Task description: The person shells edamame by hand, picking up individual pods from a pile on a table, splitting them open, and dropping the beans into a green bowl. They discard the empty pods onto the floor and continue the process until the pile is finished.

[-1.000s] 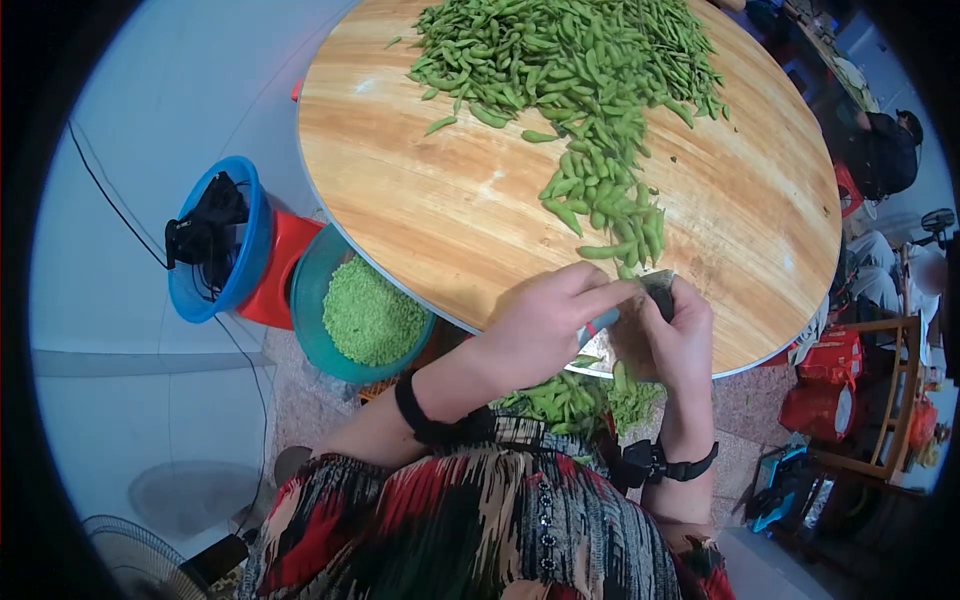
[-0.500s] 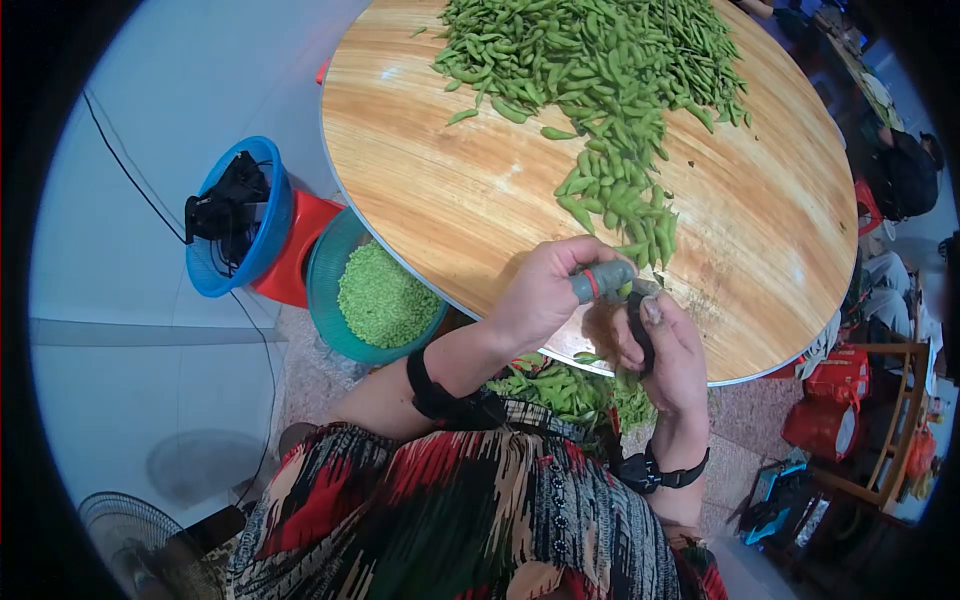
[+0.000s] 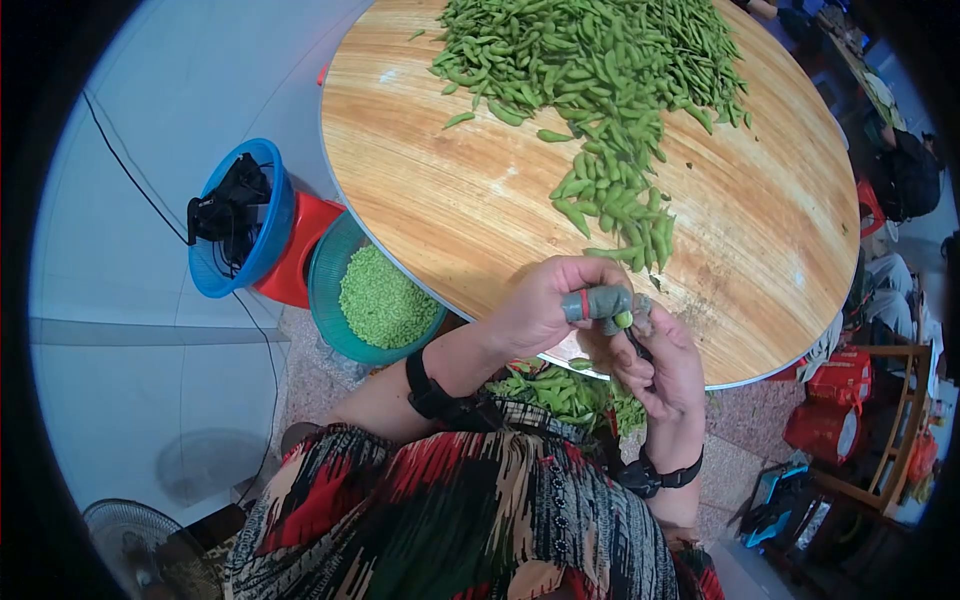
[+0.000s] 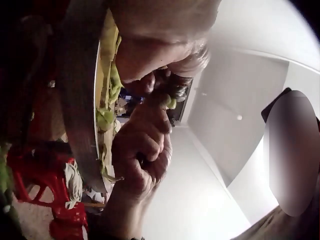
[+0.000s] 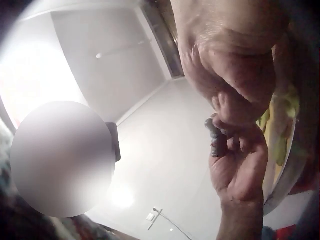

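Observation:
Both hands meet over the near edge of the round wooden table (image 3: 450,210). A small green soybean pod (image 3: 623,320), mostly covered by fingers, shows between their tips. My left hand (image 3: 535,305) pinches it, with grey coverings on the thumb and finger and a red band round one. From the other side my right hand (image 3: 668,365) grips the pod with curled fingers, a dark covering among them. In the left wrist view a bit of green pod (image 4: 172,103) sticks out at the right hand's fingertips. A trail of soybean pods (image 3: 615,195) runs down from a large heap towards the hands.
Left of the table stands a teal basin (image 3: 325,290) of shelled beans (image 3: 385,300). Beside it are a red stool (image 3: 300,250) and a blue basin (image 3: 275,235) with black gear. More pods (image 3: 560,395) lie below the table edge. A fan (image 3: 130,540) stands lower left.
The view has shifted a little. Both hands have stayed together near the table edge; the left thumb's grey covering has come into view and the right fingers have curled in closer to the pod.

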A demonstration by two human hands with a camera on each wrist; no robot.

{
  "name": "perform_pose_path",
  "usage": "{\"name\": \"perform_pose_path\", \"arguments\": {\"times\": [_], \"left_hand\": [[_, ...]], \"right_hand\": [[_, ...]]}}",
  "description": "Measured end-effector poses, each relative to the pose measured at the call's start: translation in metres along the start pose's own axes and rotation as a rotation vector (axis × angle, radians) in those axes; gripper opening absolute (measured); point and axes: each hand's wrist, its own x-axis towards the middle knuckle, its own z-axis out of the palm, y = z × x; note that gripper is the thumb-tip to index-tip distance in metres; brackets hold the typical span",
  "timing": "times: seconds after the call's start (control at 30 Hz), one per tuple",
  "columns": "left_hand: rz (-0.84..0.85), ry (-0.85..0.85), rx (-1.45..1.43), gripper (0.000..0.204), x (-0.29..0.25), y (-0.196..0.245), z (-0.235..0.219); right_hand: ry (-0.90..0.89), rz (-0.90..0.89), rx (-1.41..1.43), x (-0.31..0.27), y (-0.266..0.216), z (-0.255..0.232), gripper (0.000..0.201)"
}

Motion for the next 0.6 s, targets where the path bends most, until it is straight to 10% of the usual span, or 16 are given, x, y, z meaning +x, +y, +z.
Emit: {"name": "perform_pose_path", "arguments": {"times": [0.07,0.13,0.37,0.43,0.6], "left_hand": [[-0.041,-0.01,-0.016,0.007,-0.001,-0.001,0.002],[0.053,0.212,0.664,0.008,-0.003,-0.005,0.005],[0.133,0.284,0.591,0.014,-0.018,0.0,-0.002],[0.038,0.339,0.467,0.018,-0.023,0.002,-0.013],[0.13,-0.013,0.948,0.022,-0.029,0.005,-0.018]], "right_hand": [[0.053,-0.067,-0.112,0.002,0.004,0.0,0.013],[0.102,-0.136,-0.23,0.007,0.011,0.003,0.013],[0.243,-0.161,-0.524,0.018,0.005,0.006,0.013],[0.339,-0.659,-1.303,0.031,0.001,0.004,0.012],[0.519,-0.591,-2.059,0.047,-0.015,0.01,0.02]]}}
